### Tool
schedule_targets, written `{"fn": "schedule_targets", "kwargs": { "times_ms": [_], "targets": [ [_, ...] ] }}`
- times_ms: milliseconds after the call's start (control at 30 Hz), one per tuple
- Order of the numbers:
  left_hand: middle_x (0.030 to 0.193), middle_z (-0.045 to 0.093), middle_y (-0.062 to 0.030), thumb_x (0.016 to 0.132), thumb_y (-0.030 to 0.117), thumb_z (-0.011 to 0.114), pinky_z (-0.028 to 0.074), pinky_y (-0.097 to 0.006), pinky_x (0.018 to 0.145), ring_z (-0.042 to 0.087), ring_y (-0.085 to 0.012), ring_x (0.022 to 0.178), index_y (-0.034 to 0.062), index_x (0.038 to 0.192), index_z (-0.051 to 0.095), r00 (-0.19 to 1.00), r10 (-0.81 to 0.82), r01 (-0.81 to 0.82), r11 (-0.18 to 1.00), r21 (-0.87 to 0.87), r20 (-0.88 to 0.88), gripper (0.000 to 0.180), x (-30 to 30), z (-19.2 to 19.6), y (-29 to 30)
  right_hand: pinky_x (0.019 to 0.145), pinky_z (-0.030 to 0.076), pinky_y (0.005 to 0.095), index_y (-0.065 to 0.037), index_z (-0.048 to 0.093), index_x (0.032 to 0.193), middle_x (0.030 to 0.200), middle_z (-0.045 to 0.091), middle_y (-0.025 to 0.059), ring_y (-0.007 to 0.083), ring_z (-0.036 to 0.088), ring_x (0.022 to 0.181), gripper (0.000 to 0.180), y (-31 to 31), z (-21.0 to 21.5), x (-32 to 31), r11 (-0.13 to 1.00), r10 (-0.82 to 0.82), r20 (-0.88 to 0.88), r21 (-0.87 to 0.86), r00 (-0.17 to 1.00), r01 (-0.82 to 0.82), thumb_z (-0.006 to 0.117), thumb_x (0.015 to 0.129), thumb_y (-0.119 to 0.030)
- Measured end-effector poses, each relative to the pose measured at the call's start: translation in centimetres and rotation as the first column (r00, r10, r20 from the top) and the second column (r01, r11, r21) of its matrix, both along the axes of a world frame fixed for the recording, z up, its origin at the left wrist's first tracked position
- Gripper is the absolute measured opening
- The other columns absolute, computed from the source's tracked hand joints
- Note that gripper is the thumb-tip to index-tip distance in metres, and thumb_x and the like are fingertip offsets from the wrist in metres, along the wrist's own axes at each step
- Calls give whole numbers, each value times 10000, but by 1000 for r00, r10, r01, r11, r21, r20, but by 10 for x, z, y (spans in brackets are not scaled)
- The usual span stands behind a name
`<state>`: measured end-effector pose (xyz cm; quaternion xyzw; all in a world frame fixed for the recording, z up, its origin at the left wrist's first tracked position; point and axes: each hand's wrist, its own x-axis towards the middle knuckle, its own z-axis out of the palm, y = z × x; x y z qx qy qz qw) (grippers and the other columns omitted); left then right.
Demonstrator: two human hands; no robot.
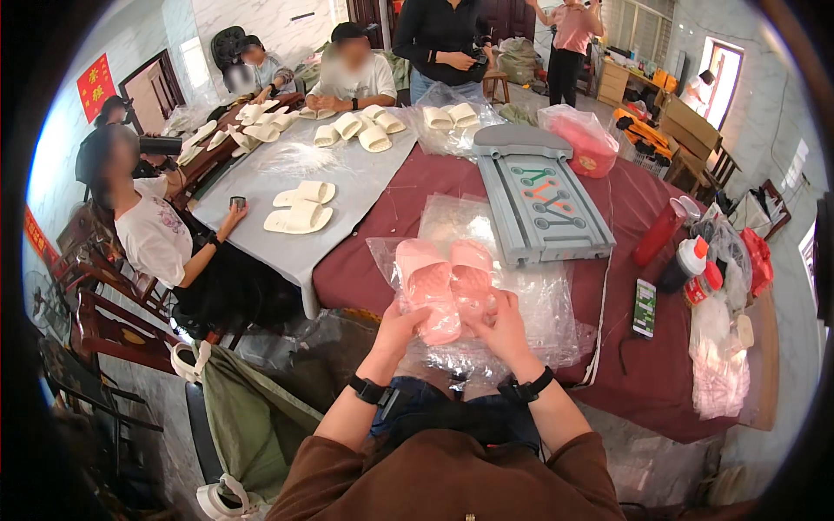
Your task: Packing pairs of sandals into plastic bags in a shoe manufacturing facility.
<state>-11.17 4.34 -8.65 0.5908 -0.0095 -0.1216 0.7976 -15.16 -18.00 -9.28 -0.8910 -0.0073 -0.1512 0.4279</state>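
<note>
A pair of pink slide slippers (445,282) lies side by side over the table's near edge, toes pointing away from me. Shiny clear film shows around them; I cannot tell whether they are fully inside a bag. My left hand (402,328) is closed on the heel end of the left slipper, thumb on top. Closed at the heel of the right slipper, my right hand (504,328) has some clear film by its fingers. Beneath and beyond the slippers lie several flat clear plastic bags (543,300).
A grey slotted board (546,204) lies just beyond the bags. To the right are a phone (644,308), a red bottle (658,233) and a dark bottle (684,265). Cream slippers (300,217) sit on the grey cover at left, where other people sit. A green sack (261,417) stands lower left.
</note>
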Motion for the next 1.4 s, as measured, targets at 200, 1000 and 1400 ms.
{"fn": "schedule_targets", "kwargs": {
  "times_ms": [200,1000,1400],
  "targets": [
    [1074,666,-69,853,52,664,491,-297,826,633,-155,942,-8,1246,554,996,-54,35,962,-270,-65,412,-16,5,15,702,531,304,18,318,1421,1256,458,156,193,588,881,962,-11,10,-4,963,-98,67,258,993,78,858,697,-315],
    [1157,629,-49,873,7,646,501,-290,887,598,-139,1018,14,1275,540,869,399,-428,903,42,292,416,-83,74,123,1050,335,470,-73,590,1233,1332,531,137,357,454,1225,567,-30,15,-30,819,292,43,-527,956,-226,706,788,-405],
    [934,705,-172,767,222,699,524,-397,750,678,-322,838,-9,1117,654,905,327,189,264,946,-272,423,-221,-17,428,1072,297,491,-65,533,1300,1382,488,134,374,423,1257,602,-16,0,-37,835,256,150,-532,955,-141,705,802,-358]
  ]
}}
